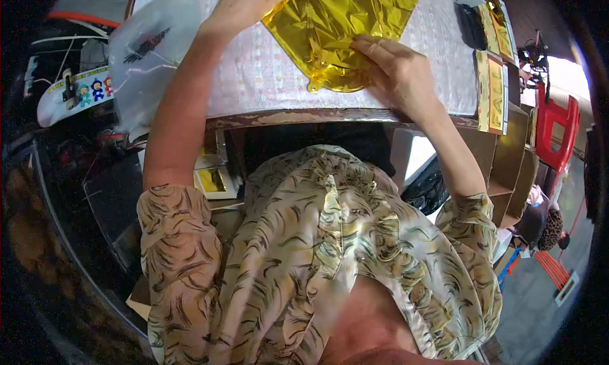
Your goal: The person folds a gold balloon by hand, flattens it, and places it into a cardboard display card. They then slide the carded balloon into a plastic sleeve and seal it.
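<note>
A shiny, crumpled gold foil balloon (346,16), flat and uninflated, lies on the cloth-covered table in front of me. It has a small rounded tab at its near corner, and its far part runs out of the top of the view. My left hand (250,3) grips gold foil at the balloon's left side; the top of this hand is cut off by the frame. On the near right part, my right hand (403,70) has its thumb and fingers closed on a fold of the foil.
A pale patterned cloth (247,79) covers the table, whose worn wooden edge (304,116) faces me. Clear plastic bags (152,66) lie at the left. Printed packets (491,92) and a black bundle (469,25) line the right side. Beyond stands a red plastic stool (558,130).
</note>
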Demonstrator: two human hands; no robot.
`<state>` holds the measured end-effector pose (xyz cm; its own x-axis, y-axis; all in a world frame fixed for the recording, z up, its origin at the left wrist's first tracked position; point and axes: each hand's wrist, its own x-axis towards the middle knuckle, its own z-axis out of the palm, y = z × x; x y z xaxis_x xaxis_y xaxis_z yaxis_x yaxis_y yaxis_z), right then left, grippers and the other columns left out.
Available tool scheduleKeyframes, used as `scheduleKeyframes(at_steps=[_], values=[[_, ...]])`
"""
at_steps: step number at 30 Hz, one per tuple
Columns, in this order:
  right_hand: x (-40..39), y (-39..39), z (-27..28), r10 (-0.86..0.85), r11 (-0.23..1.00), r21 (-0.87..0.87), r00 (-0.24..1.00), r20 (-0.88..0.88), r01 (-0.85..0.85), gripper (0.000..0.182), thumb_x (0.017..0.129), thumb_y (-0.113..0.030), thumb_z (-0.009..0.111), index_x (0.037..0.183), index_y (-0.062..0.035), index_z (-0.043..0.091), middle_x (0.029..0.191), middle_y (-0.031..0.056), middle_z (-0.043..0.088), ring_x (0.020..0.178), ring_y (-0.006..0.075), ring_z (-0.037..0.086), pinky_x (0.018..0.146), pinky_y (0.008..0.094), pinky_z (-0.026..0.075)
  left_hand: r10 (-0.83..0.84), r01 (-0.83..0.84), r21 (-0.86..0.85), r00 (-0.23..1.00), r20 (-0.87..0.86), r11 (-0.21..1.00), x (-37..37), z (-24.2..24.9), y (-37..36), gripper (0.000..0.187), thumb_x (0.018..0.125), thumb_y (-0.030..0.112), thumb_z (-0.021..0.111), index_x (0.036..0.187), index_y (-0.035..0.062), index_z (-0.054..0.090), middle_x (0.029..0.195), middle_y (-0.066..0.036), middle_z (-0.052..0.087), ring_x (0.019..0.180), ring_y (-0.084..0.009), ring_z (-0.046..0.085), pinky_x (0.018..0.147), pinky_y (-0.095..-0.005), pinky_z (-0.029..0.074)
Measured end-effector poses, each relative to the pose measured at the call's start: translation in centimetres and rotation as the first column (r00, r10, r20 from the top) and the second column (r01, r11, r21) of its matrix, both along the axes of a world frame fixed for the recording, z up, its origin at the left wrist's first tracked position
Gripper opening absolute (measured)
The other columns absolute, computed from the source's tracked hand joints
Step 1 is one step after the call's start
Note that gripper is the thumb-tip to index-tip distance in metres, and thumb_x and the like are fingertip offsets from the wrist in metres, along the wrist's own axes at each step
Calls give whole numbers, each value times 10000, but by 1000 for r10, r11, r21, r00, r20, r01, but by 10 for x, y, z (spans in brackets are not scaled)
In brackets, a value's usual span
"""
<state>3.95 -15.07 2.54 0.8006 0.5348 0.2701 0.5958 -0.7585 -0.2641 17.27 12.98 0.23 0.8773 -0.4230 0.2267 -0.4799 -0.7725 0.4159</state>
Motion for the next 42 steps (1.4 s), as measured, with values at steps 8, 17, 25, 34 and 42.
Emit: scheduleKeyframes(at_steps=[8, 17, 25, 34, 42], values=[[2, -5, 13, 152, 988, 22, 978, -141, -151, 527, 920, -393, 750, 1343, -89, 669, 1337, 110, 688, 1231, 332, 657, 1120, 482, 472, -9, 8, -18, 999, -35, 1000, -1, 5, 4, 553, 956, 404, 670, 1363, 36, 603, 1503, -196, 503, 1436, -390, 406, 1166, -525, 302], [50, 6, -50, 135, 990, -107, 887, 441, -97, 664, 995, -293, 609, 1592, -141, 360, 1555, 145, 452, 1427, 326, 426, 1172, 499, 311, 20, -18, -68, 999, 27, 998, 2, -5, 5, 594, 930, 402, 693, 1378, 25, 596, 1494, -194, 521, 1439, -377, 413, 1169, -512, 302], [33, 9, -41, 46, 959, -281, 997, 58, -28, 633, 1064, -510, 409, 1631, -251, 296, 1692, 49, 271, 1559, 330, 228, 1271, 544, 102, 14, -14, -44, 1000, 2, 999, 5, -7, 7, 640, 926, 416, 689, 1393, -7, 578, 1509, -206, 507, 1458, -383, 393, 1190, -514, 271], [31, 11, -38, 30, 947, -320, 1000, 2, -28, 662, 1057, -535, 413, 1633, -233, 291, 1697, 56, 256, 1565, 334, 211, 1271, 557, 93, 65, -64, 24, 997, -43, 998, 2, -2, 7, 701, 942, 439, 675, 1455, -12, 512, 1572, -206, 436, 1494, -393, 340, 1201, -533, 245], [29, 15, -31, 20, 956, -293, 999, -38, -30, 670, 1047, -503, 462, 1624, -198, 309, 1696, 72, 256, 1552, 351, 234, 1250, 581, 140, 67, -102, 82, 935, 348, 991, 20, -47, 11, 558, 998, 478, 610, 1394, 87, 600, 1456, -100, 589, 1428, -285, 464, 1145, -523, 303]])
